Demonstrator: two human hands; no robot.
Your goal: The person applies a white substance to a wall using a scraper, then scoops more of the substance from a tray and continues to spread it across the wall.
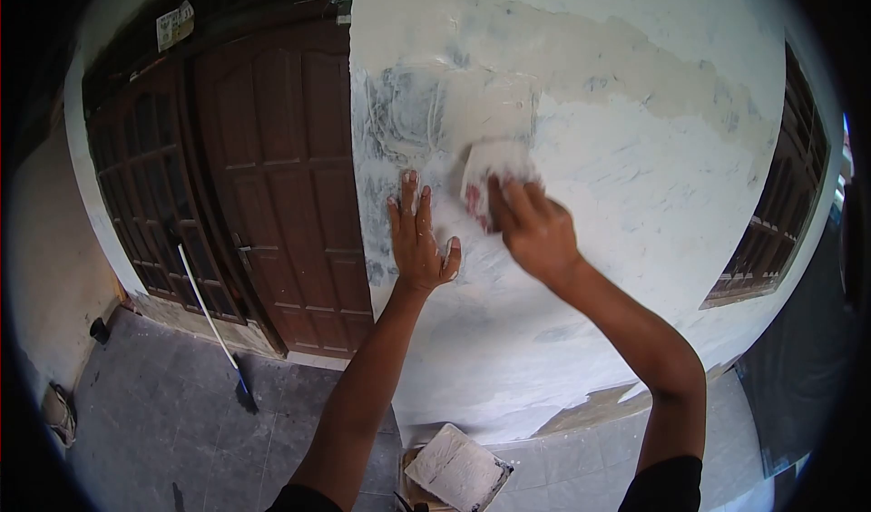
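Dark sleeves (667,487): closest to the camera, at 5 and 7 o'clock, bare forearms reaching up from them.
Right grip (540,231): fingers wrapped round the flat blade, at 3 o'clock from the left grip.
Left grip (419,249): fingers spread and pointing to 12 o'clock, palm toward the wall, white smears on the fingertips.
Flat blade (494,160): white-smeared, motion-blurred, at 11 o'clock from the right grip, up against the wall; its exact shape is unclear.
Wall (653,185): white, with a beige band toward 1 o'clock and a grey, streaky patch toward 11.
Smeared tray (458,467): low, at 6 o'clock.
Brown door (281,185): between 9 and 10 o'clock.
Long-handled broom (207,299): slanting near 8 o'clock, dark head on the tiled floor (168,412).
Barred window (771,204): 3 o'clock.
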